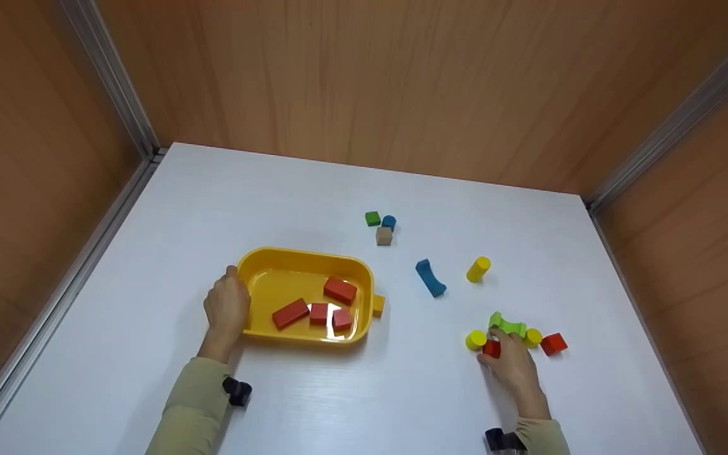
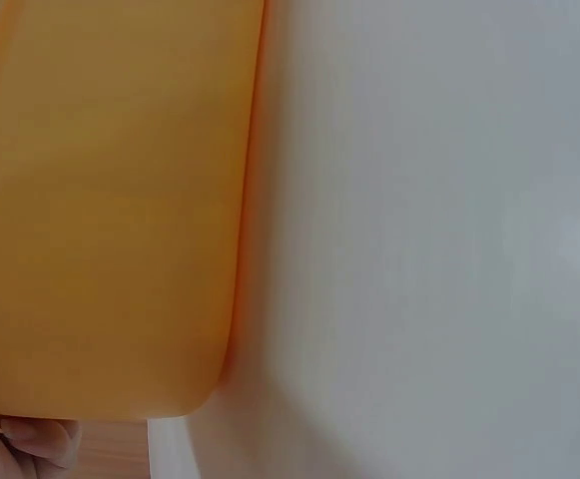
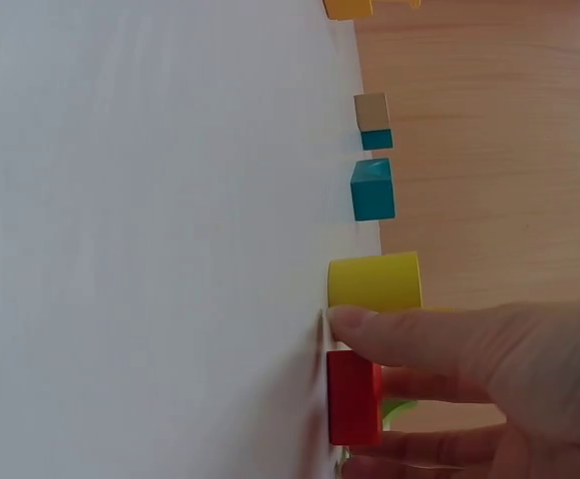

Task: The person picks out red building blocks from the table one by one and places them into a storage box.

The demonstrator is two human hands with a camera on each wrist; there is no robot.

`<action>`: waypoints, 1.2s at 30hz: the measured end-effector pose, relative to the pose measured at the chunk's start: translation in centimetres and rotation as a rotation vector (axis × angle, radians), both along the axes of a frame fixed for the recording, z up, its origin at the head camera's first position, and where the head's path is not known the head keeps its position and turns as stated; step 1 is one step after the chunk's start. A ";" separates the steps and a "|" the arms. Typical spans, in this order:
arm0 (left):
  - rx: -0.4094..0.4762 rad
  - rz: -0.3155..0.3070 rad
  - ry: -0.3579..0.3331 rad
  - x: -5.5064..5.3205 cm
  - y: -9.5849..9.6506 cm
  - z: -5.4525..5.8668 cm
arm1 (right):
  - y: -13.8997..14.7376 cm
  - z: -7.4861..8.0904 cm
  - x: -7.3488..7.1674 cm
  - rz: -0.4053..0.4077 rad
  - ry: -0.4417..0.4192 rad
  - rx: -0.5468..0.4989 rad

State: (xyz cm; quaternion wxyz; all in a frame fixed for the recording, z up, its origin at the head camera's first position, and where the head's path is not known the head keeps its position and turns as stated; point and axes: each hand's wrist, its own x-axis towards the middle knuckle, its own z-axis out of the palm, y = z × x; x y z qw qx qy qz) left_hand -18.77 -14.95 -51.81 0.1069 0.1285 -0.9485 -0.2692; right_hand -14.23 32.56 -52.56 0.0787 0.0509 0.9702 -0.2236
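Observation:
My left hand [image 1: 228, 303] grips the left end of a yellow plastic tray [image 1: 304, 251]; in the left wrist view the tray's side [image 2: 110, 220] fills the left and the fingers [image 2: 40, 439] show at its bottom corner. Several red blocks [image 1: 291, 313] lie inside. On the right, my right hand [image 1: 514, 366] has its thumb and fingers around a small red block [image 3: 353, 399], close over the table. The thumb sits between this block and a short yellow cylinder [image 3: 374, 282]. Just beyond the fingers are a light green arched block [image 1: 512, 328] and another yellow cylinder [image 1: 533, 337].
Right of that group lies another red block [image 1: 553, 344]. Farther back are a standing yellow cylinder [image 1: 478, 269] and a blue curved block [image 1: 431, 279]. A green cube [image 1: 372, 218], a blue cylinder [image 1: 389, 222] and a plain wooden cube [image 1: 383, 237] cluster behind the tray. Wooden walls [image 1: 364, 82] enclose the table.

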 end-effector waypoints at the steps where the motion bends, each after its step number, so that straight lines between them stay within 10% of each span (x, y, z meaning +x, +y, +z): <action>1: 0.000 0.002 0.000 0.0 0.0 0.0 | 0.0 0.0 0.0 0.004 0.001 0.004; 36: -0.012 0.002 0.011 -0.1 -0.1 -0.2 | -1.3 4.2 0.5 0.026 0.132 -0.006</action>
